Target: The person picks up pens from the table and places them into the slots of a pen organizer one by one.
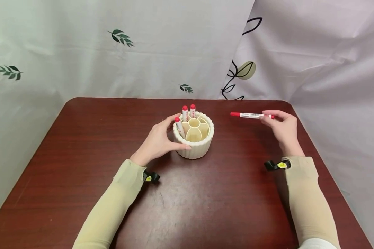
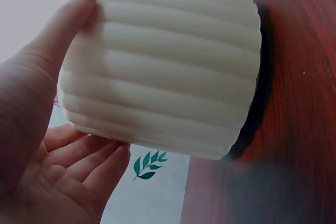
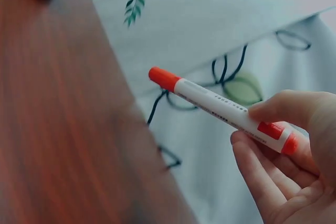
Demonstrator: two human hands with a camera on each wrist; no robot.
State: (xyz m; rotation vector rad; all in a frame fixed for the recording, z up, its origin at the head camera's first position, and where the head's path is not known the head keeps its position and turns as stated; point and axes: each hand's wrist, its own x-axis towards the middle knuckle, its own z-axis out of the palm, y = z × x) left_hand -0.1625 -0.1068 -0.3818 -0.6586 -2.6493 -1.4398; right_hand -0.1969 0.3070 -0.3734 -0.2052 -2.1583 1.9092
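A cream ribbed pen holder (image 1: 195,150) with a scalloped rim and several inner compartments stands on the table. My left hand (image 1: 160,138) grips its left side, thumb across the near wall and fingers round the far side; in the left wrist view the ribbed wall (image 2: 163,66) fills the middle. Three red-capped markers stand in its compartments: a leaning one (image 1: 179,128) at the left and two upright ones (image 1: 185,113) at the back. To the right, my right hand (image 1: 285,129) pinches a white marker (image 3: 215,106) by one end, its red cap pointing left toward the holder.
The dark red wooden table (image 1: 81,166) has rounded far corners. A pale curtain (image 1: 81,45) with leaf prints hangs behind it and along both sides. Each wrist wears a black strap with a small camera (image 1: 151,177).
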